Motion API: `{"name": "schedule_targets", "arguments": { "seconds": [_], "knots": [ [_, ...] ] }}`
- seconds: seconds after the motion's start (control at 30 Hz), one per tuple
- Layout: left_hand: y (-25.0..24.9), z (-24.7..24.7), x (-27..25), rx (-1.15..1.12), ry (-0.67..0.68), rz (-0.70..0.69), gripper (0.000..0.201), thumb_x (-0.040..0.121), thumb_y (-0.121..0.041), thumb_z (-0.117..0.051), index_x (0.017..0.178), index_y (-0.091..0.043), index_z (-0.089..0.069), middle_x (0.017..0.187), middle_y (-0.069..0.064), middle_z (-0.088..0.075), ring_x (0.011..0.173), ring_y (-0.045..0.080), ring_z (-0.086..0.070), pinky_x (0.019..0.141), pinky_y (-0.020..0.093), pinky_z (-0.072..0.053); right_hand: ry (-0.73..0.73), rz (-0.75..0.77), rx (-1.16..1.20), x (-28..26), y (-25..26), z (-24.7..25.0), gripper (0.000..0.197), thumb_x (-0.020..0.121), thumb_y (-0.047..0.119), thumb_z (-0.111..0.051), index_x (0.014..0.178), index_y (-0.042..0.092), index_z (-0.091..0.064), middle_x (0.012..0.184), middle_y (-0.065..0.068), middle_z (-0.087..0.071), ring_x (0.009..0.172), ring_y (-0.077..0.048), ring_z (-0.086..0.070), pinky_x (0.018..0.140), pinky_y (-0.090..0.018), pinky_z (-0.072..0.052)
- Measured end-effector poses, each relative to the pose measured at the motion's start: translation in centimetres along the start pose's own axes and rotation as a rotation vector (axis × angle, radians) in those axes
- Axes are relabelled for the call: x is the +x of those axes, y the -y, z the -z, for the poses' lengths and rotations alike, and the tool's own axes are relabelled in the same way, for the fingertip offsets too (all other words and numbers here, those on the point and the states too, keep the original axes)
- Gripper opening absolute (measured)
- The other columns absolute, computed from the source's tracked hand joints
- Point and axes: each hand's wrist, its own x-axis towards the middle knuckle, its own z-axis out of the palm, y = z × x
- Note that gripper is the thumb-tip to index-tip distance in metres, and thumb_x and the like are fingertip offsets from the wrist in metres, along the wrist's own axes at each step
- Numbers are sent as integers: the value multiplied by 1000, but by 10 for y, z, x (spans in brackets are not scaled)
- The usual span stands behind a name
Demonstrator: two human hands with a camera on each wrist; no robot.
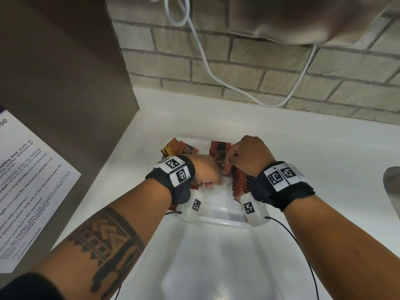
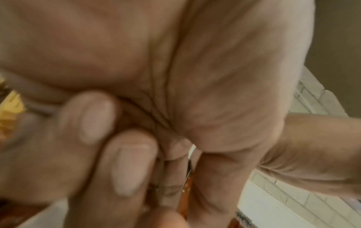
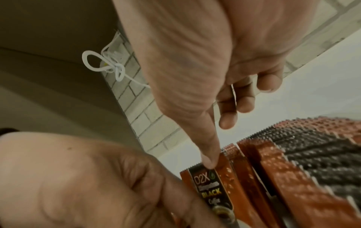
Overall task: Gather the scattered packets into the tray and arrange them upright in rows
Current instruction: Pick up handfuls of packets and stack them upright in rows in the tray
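Observation:
A clear tray (image 1: 223, 221) sits on the white counter with orange and black coffee packets in it. An upright row (image 1: 242, 180) fills its right side and continues at the far end (image 1: 219, 147). A few loose packets (image 1: 179, 148) lie at the far left. My left hand (image 1: 205, 172) is curled in the tray's middle and pinches a thin orange packet (image 2: 188, 183) between its fingers. That hand (image 3: 87, 177) holds the lower part of the front "D2X Black" packet (image 3: 213, 189). My right hand (image 1: 249, 152) hovers over the row (image 3: 293, 162). Its thumb tip rests on that packet's top edge, with the fingers loosely curled beyond.
A brown cabinet side (image 1: 65, 72) with a printed notice (image 1: 28, 169) stands at the left. A white cable (image 1: 207, 68) hangs down the brick wall behind. A grey metal shape (image 1: 391, 187) shows at the right edge. Thin black wires trail from both wrist cameras.

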Motion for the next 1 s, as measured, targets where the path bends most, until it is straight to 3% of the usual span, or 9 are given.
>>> {"name": "schedule_targets", "arguments": {
  "seconds": [0.1,0.23,0.3,0.5,0.7,1.0],
  "knots": [
    [-2,-7,10,11,31,1,39,95,-29,-60,127,-9,-67,84,3,-65,71,24,-53,69,32,-46,36,-6,-100,2,3,-2,19,80,34,-59,80,30,-78,94,6,-69,92,-20,-62,82,-39,-56],
    [-6,-8,17,39,44,4,25,95,-25,-56,106,-6,-68,82,4,-60,66,23,-48,61,29,-43,40,-25,-129,6,0,-4,23,81,35,-57,85,25,-78,94,5,-69,90,-19,-62,80,-38,-57],
    [-7,-7,18,52,45,4,31,96,-25,-55,118,-8,-68,81,2,-61,64,22,-48,57,27,-41,33,-15,-135,5,-1,-4,21,83,33,-58,88,25,-77,96,5,-68,93,-20,-61,81,-38,-56],
    [-6,-7,21,39,27,-9,36,98,-29,-56,130,-13,-64,79,0,-62,54,18,-46,54,26,-42,-18,-11,0,5,-6,0,21,81,20,-65,69,36,-72,83,14,-65,86,-14,-62,80,-33,-55],
    [-7,-9,22,12,40,17,41,100,-34,-58,136,-14,-60,77,-1,-62,49,16,-43,47,21,-38,-17,-11,42,6,-7,-2,19,79,17,-69,69,33,-72,79,16,-62,84,-13,-62,75,-29,-51],
    [-6,-8,17,2,42,19,44,100,-35,-58,139,-15,-57,79,2,-63,50,17,-44,51,24,-42,-15,7,47,5,-6,0,18,78,20,-73,69,35,-70,77,18,-58,88,-13,-62,81,-31,-52]
  ]
}}
